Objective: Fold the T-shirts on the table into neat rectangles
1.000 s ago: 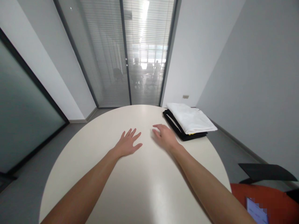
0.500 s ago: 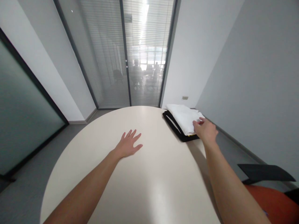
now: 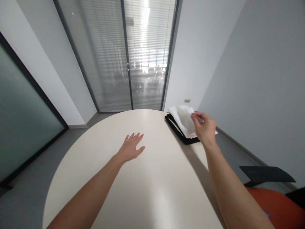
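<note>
At left, my left hand [image 3: 130,150] rests palm down on the pale round table [image 3: 143,184], fingers spread wide and holding nothing. Beyond it, a glass partition [image 3: 109,70] with blinds rises behind the table's far edge. To the right, a folded white cloth [image 3: 179,116] lies atop a folded black cloth [image 3: 187,141] near the table's far right edge, a sliver of yellow [image 3: 193,138] showing between them. My right hand [image 3: 206,129] pinches the white cloth, fingers narrow, its top layer drawn up into a loose peak; that layer appears to be parting from the rest of the fold. One white corner pokes out past my wrist. The pair sits stacked, in no container that I can see. At far right, an orange-seated chair [image 3: 276,203] bears a bluish item [image 3: 266,214], mostly hidden by my forearm.
</note>
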`<state>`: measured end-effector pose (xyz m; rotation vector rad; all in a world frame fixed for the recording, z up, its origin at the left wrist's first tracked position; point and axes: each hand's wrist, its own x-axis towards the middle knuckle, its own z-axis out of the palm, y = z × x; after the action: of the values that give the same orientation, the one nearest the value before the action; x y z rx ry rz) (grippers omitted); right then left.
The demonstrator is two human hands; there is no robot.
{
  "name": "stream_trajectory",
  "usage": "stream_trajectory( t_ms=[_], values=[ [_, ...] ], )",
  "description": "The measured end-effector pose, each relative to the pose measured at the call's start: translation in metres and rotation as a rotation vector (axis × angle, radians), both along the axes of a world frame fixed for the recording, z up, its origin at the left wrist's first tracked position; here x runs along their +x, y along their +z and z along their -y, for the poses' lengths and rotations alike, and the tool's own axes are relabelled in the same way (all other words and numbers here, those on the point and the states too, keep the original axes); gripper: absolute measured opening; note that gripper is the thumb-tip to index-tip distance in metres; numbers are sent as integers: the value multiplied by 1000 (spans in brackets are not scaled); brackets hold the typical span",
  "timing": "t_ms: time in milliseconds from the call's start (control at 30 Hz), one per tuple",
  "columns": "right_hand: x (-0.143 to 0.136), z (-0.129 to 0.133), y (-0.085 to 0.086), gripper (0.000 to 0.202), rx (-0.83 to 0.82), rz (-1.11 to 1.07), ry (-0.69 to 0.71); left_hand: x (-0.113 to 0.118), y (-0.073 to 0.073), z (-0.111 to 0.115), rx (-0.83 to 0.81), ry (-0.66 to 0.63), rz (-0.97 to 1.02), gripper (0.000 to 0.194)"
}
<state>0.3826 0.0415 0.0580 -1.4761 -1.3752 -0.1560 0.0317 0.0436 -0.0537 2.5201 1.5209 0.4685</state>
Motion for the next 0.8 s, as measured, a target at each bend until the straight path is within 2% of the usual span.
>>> stream_trajectory(
  t_ms=[100,233,267,300,367,433,533,667,733,800],
  values=[
    [-66,25,15,21,51,44,307,3,7,4,46,-2,251,73],
    [-138,61,14,25,-1,213,884,11,18,16,-57,-145,631,92],
    [-147,66,12,25,-20,289,973,14,19,20,-87,-183,671,95],
    [-152,68,10,25,-39,331,984,18,20,23,-105,-205,690,94],
    [-148,63,6,25,-87,368,845,26,17,29,-100,-207,668,85],
    [-126,47,3,25,-140,361,548,32,13,32,-66,-219,562,70],
    [-70,13,-1,30,-223,402,132,38,9,36,-18,-314,301,59],
    [14,-31,-9,50,-386,292,-312,39,11,40,0,-356,71,57],
    [46,-45,-14,57,-518,210,-401,40,12,40,9,-349,36,56],
    [68,-53,-18,50,-593,155,-329,42,13,40,28,-337,38,56]
  ],
)
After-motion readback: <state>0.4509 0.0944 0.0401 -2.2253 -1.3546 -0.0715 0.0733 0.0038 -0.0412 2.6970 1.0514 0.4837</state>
